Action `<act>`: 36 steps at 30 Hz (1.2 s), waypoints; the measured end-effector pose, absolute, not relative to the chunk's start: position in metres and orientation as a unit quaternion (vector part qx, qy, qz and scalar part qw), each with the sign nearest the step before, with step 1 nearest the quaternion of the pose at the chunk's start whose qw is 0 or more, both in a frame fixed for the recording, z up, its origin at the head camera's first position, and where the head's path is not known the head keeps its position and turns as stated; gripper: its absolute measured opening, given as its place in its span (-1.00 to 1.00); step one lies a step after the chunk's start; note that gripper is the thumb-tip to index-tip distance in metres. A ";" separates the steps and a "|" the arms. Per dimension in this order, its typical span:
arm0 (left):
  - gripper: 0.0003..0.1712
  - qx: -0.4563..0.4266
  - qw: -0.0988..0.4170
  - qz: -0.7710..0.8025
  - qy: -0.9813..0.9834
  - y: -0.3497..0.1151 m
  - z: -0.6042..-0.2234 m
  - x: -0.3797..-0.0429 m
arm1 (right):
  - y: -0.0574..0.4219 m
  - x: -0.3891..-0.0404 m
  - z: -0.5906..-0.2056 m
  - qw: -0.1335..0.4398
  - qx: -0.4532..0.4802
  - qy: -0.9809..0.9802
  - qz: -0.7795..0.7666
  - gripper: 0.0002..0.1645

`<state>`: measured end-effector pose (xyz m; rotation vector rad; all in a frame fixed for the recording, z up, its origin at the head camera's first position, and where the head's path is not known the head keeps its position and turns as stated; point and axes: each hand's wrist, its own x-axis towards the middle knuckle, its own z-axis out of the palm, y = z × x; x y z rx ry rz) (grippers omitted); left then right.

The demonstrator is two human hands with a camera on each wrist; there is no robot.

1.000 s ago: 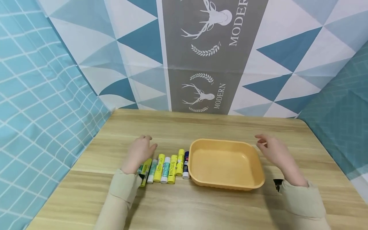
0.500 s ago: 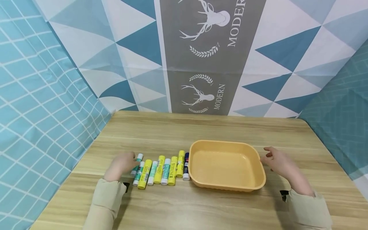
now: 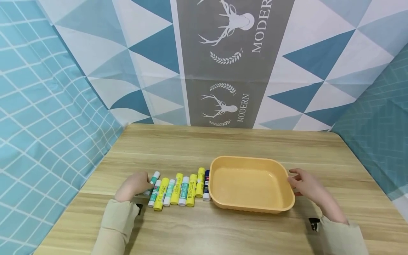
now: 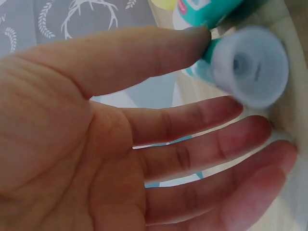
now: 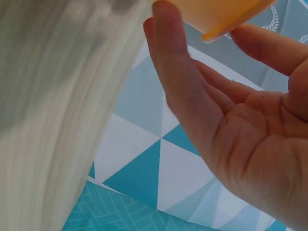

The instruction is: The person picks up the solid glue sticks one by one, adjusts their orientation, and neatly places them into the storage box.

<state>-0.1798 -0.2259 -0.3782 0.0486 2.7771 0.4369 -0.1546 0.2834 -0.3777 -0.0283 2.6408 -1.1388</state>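
My left hand (image 3: 135, 185) is down at the left end of a row of glue sticks. In the left wrist view, the thumb lies over the side of the end glue stick (image 4: 252, 67), which is green with a white cap. The other fingers stretch out nearly straight on its far side, the index fingertip right at the cap. My right hand (image 3: 310, 185) is at the right end of an orange plastic tray (image 3: 251, 206). In the right wrist view its thumb tip is at the tray's rim (image 5: 231, 29), its loosely bent fingers by the outer wall.
Yellow glue sticks (image 3: 191, 191) and white-and-green ones (image 3: 183, 191) lie side by side on the wooden table (image 3: 204, 230). A dark blue glue stick (image 3: 206, 184) lies against the tray's left side. Patterned cloths (image 3: 223, 81) hang behind and at both sides.
My left hand has moved left and down from over the row to its end glue stick, which has tilted slightly. My right hand has come down to the tray's right end.
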 end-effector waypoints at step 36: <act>-0.77 0.014 0.167 0.169 0.971 -0.224 -0.387 -0.181 | 0.275 -0.152 -0.398 0.109 -0.025 0.897 -0.427 -0.52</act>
